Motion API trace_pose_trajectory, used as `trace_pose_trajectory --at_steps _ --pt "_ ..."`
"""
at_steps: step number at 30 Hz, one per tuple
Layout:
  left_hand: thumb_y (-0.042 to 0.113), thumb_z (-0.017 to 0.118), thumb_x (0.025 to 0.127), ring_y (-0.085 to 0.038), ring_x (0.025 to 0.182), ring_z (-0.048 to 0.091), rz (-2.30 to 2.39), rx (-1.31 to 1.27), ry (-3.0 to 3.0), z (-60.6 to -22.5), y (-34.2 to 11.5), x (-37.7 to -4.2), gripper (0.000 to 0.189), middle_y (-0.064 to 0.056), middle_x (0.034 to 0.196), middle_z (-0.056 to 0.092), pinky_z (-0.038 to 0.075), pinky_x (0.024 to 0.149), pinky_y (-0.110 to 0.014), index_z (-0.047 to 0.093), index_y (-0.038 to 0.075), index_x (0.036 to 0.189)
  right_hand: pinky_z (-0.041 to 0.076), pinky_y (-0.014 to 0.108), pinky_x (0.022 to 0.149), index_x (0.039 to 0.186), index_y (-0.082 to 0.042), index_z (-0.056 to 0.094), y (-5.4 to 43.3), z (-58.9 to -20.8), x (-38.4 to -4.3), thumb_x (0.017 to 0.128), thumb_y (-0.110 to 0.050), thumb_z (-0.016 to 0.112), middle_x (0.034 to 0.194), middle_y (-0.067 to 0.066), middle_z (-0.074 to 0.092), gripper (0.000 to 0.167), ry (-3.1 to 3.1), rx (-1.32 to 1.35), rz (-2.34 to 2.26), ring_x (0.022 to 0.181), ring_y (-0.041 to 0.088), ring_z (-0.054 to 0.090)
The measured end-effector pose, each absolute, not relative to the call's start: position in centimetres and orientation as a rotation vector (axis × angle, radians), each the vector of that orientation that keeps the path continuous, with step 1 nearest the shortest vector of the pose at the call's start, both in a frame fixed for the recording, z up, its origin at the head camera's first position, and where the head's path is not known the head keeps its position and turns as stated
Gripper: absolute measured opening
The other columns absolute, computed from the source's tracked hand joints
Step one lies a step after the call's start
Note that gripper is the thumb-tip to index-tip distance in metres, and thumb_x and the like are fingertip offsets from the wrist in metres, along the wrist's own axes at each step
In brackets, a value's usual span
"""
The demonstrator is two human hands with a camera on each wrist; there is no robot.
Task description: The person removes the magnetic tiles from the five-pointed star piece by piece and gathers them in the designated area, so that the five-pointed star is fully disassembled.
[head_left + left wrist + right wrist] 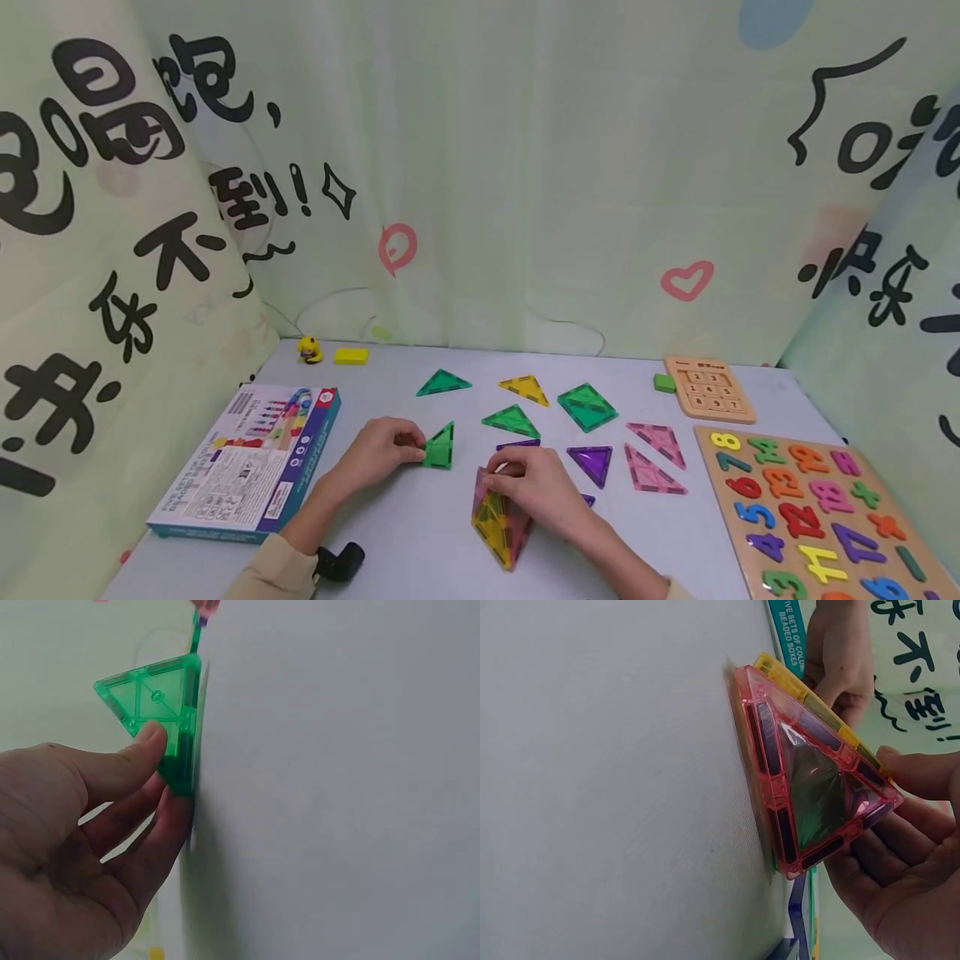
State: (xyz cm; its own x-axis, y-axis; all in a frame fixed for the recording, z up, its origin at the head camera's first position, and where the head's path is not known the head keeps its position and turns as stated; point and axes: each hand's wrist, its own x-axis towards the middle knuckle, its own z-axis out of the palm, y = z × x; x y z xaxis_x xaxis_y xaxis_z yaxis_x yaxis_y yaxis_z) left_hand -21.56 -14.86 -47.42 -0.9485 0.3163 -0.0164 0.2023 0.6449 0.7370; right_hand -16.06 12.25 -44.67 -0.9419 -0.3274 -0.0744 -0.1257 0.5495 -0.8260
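My left hand (380, 452) pinches a green triangular magnetic tile (441, 448) between thumb and fingers. In the left wrist view this green tile (161, 694) stands upright close to the white tabletop. To its right, my right hand (536, 487) grips the top of a pointed shape built from pink and yellow magnetic tiles (491, 529). The right wrist view shows its pink triangular side (765, 750) with a yellow tile (829, 712) joined along one edge, the thumb and fingers at its tip. Part of a purple tile (517, 444) shows behind the right hand.
Loose green (512, 421), yellow (527, 388), purple (592, 463) and pink (652, 471) tiles lie beyond the hands. A picture box (247, 462) lies left, a wooden number board (787, 467) right. A black curved object (341, 562) lies beside the left sleeve.
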Motion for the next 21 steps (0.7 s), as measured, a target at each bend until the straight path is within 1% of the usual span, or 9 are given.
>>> trace_pose_trajectory --at_steps 8,12,17,18,21 --pt "0.014 0.073 0.089 -0.014 0.088 0.058 1.085 0.353 2.777 -46.9 -13.5 -25.9 0.011 0.004 0.092 0.071 0.054 0.088 -0.036 0.077 0.015 0.100 0.057 0.026 0.071 0.099 -0.014 0.074 12.3 -44.7 -15.9 0.089 -0.026 0.074 0.088 -0.002 0.073 0.016 2.570 -0.340 -1.371 0.081 0.012 0.066" --pt "0.015 0.073 0.090 -0.016 0.087 0.057 1.032 0.364 2.842 -46.9 -12.7 -27.2 0.013 0.000 0.093 0.071 0.054 0.085 -0.035 0.077 0.012 0.102 0.057 0.025 0.071 0.099 -0.014 0.074 12.3 -44.9 -15.9 0.089 -0.026 0.075 0.089 -0.002 0.073 0.015 2.574 -0.323 -1.387 0.081 0.013 0.065" --pt "0.013 0.073 0.090 -0.017 0.084 0.057 0.986 0.379 2.951 -47.1 -12.1 -27.2 0.010 -0.002 0.092 0.068 0.053 0.079 -0.034 0.077 0.011 0.099 0.055 0.023 0.070 0.099 -0.017 0.075 12.2 -45.1 -15.8 0.090 -0.029 0.074 0.090 -0.003 0.073 0.015 2.561 -0.312 -1.415 0.080 0.014 0.062" --pt "0.013 0.073 0.090 -0.017 0.085 0.057 0.982 0.374 2.973 -47.1 -11.9 -27.0 0.010 -0.003 0.093 0.068 0.053 0.079 -0.035 0.076 0.011 0.099 0.055 0.023 0.070 0.099 -0.017 0.075 12.2 -45.1 -15.8 0.090 -0.030 0.074 0.090 -0.003 0.073 0.015 2.559 -0.310 -1.421 0.080 0.014 0.062" --pt "0.014 0.073 0.090 -0.018 0.093 0.059 0.995 0.353 3.030 -46.9 -11.5 -25.9 0.013 -0.003 0.100 0.068 0.055 0.085 -0.038 0.076 0.012 0.102 0.054 0.022 0.069 0.099 -0.018 0.075 12.2 -45.1 -15.9 0.090 -0.030 0.073 0.091 -0.003 0.073 0.015 2.554 -0.305 -1.438 0.081 0.015 0.062"
